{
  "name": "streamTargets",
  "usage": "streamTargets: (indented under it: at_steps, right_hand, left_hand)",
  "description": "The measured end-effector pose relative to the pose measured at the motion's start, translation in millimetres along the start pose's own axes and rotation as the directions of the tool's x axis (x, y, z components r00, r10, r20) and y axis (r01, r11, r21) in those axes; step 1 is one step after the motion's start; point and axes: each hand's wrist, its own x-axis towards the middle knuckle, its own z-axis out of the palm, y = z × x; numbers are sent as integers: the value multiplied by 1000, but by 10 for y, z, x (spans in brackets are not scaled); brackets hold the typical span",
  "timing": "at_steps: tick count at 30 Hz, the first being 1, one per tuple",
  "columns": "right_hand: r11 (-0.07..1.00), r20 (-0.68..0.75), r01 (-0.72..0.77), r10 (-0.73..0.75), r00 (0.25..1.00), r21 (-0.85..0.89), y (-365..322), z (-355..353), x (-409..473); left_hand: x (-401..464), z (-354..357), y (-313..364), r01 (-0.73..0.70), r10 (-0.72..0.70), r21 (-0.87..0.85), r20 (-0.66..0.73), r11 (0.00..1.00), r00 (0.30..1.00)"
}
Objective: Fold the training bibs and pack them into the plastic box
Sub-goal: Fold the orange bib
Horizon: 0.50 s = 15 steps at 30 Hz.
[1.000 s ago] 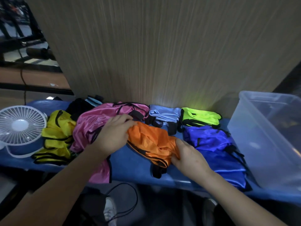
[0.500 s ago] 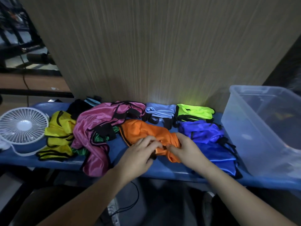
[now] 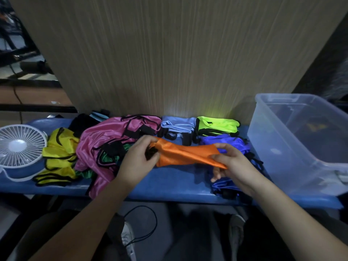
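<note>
An orange bib [image 3: 185, 153] is stretched sideways just above the blue bench [image 3: 169, 183]. My left hand [image 3: 139, 161] grips its left end, where black trim bunches. My right hand [image 3: 231, 162] pinches its right end. Behind it lie a folded light blue bib [image 3: 178, 124] and a folded neon green bib [image 3: 216, 124]. A royal blue bib [image 3: 231, 144] lies partly under my right hand. A loose pink bib [image 3: 105, 142], a green one [image 3: 111, 157] beneath it and a yellow bib [image 3: 60, 153] are heaped at the left. The clear plastic box [image 3: 278, 140] stands at the right.
A white desk fan [image 3: 19, 147] sits on the bench's left end. A wood-grain panel [image 3: 178, 53] rises right behind the bench. Black fabric [image 3: 82, 122] lies behind the pink bib. A black cord [image 3: 140, 225] and my shoes show on the floor below.
My left hand left the bib's far end, met my right hand at the front, and the two hands then pulled apart, lifting and stretching the crumpled orange bib into a long band.
</note>
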Motion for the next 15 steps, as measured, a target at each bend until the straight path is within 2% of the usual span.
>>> streamTargets:
  at_steps: [4, 7, 9, 12, 15]
  right_hand:
    - [998, -121, 16, -23, 992, -59, -6, 17, 1]
    - [980, -171, 162, -181, 968, -119, -10, 87, 25]
    - [950, -144, 275, -296, 944, -147, 13, 136, 32]
    - [883, -4, 414, -426, 905, -222, 87, 193, 15]
    - [739, 76, 497, -523, 849, -455, 165, 237, 26]
  left_hand:
    - [19, 62, 36, 130, -119, -164, 77, 978, 990]
    - [46, 79, 46, 151, -128, -230, 110, 962, 986]
    - [55, 86, 70, 157, -133, -257, 110, 953, 985]
    - [44, 73, 109, 179, -147, -329, 119, 927, 982]
    - [35, 55, 72, 216, -182, -338, 131, 916, 975]
